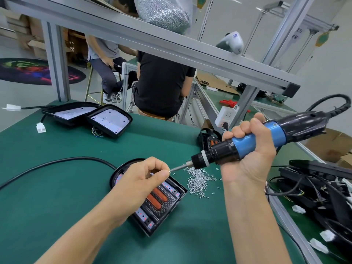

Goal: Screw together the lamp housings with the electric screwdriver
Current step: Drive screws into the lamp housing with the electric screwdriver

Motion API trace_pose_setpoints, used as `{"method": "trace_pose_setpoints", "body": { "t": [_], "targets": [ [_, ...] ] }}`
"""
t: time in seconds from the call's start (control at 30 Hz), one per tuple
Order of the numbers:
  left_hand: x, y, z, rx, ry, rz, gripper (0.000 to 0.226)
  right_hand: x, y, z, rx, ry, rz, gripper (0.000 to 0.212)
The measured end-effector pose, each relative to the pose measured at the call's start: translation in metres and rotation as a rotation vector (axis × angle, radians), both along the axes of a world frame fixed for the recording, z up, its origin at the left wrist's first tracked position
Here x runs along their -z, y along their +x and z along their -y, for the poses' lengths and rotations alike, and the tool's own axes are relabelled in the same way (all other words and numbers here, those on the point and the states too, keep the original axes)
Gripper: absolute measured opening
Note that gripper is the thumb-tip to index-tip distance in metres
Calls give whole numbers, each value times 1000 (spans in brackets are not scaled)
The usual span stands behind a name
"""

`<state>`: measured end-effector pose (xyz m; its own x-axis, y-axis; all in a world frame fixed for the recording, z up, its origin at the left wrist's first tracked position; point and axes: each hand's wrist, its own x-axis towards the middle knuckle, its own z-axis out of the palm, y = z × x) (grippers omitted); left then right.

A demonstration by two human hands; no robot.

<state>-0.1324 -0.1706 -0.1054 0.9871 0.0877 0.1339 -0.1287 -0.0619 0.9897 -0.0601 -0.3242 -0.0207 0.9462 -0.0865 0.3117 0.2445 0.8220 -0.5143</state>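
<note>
Far past the fingers of the left hand, a person in a black shirt sits on a stool with their back turned, and another person in a grey shirt sits further off, near a round rug of many colours. High above the fingers of the right hand, a metal shelf holds a clear bag of small silver bits and a white and grey tool. Left of the left fingers a black cable curves over the green table, a white power strip stands just behind the right fingers, and a heap of black wires lies to their right.
</note>
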Motion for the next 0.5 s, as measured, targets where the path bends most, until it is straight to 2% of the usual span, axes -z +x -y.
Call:
{"method": "trace_pose_setpoints", "body": {
  "t": [0.27,0.5],
  "targets": [
    [3,1,2,14,-83,-28,21,1,-2,-1,-5,-19,45,22],
    [7,5,9,-75,-111,-29,16,8,-3,-4,64,6,94,18]
  ]
}}
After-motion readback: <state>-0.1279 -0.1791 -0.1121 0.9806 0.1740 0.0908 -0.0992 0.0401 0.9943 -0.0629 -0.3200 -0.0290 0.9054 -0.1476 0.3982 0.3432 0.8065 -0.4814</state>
